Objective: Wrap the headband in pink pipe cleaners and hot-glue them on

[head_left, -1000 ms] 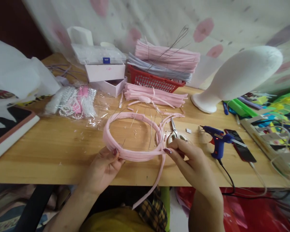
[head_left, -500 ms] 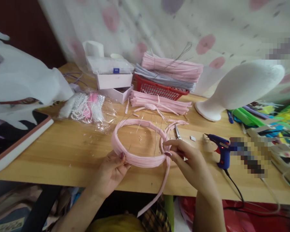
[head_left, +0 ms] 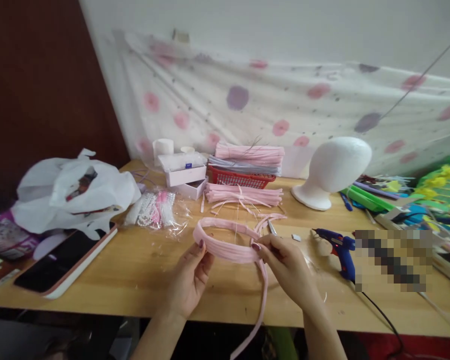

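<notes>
A pink ring (head_left: 225, 250) made of several rows of soft strip is held up over the table between both hands. My left hand (head_left: 191, 275) pinches its left front side, thumb outside and fingers beneath. At the right side, where strip ends meet, my right hand (head_left: 285, 265) is closed with thumb and fingertips on the ring. A loose pink strip (head_left: 263, 300) hangs down from that joint past the table edge. Just behind the right hand lie scissors (head_left: 271, 227), partly hidden.
A blue glue gun (head_left: 337, 247) with a cord lies right. Behind are a bundle of pink strips (head_left: 243, 196), a red basket (head_left: 240, 177), white boxes (head_left: 185, 176) and a white foam head (head_left: 332, 170). Left are bagged beads (head_left: 155, 209), a tablet (head_left: 65, 262) and a white plastic bag (head_left: 71, 190).
The camera view has tilted up, showing more wall and the whole foam head. Both hands keep hold of the ring, which now appears flatter and more edge-on.
</notes>
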### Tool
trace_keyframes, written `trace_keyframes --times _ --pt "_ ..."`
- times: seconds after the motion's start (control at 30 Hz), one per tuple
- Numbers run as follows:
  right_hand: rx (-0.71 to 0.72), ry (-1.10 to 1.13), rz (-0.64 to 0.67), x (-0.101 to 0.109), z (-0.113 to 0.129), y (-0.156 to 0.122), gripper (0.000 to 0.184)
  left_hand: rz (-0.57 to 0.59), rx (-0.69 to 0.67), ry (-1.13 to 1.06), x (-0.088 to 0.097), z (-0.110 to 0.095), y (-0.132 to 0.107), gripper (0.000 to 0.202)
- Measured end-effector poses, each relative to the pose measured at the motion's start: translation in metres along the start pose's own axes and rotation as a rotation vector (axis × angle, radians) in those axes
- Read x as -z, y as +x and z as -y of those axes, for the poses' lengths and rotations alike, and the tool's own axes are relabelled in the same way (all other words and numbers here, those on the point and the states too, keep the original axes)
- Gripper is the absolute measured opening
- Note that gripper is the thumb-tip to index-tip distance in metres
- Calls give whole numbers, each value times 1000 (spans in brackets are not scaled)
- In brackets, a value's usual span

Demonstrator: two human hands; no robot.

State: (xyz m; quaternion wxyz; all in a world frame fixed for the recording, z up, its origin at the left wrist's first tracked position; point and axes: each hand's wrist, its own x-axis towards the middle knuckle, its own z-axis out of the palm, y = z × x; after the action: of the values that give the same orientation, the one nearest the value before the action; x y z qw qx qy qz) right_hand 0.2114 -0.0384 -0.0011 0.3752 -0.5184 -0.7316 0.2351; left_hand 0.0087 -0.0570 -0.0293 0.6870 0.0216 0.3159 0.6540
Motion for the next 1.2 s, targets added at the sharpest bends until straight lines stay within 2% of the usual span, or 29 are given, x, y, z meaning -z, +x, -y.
trace_keyframes --times 0.13,0.23,0.37,0.5,0.73,0.9,0.97,1.07,1.2 --pt "-23 47 -22 -3 9 -2 31 90 15 30 -3 2 -1 8" --pt "-25 93 -32 -4 14 -6 31 24 42 69 -6 2 -6 8" --pt "-28 133 19 -3 15 -16 28 -70 42 61 -9 3 -13 19" --pt "-8 169 52 -2 10 -26 23 -67 8 45 -7 4 -16 23" --pt "-16 236 56 -1 11 -35 13 -69 54 77 -12 3 -20 24" --pt "-48 200 14 -3 16 -39 18 -90 37 73 -10 3 -20 27" --pt "-49 195 -19 -6 17 -39 20 -46 11 83 -5 8 -20 23" --pt "-30 195 -84 -12 17 -38 22 102 17 129 6 24 -20 16" --pt "-51 268 -109 -28 18 -39 20 191 60 160 18 50 -15 35"
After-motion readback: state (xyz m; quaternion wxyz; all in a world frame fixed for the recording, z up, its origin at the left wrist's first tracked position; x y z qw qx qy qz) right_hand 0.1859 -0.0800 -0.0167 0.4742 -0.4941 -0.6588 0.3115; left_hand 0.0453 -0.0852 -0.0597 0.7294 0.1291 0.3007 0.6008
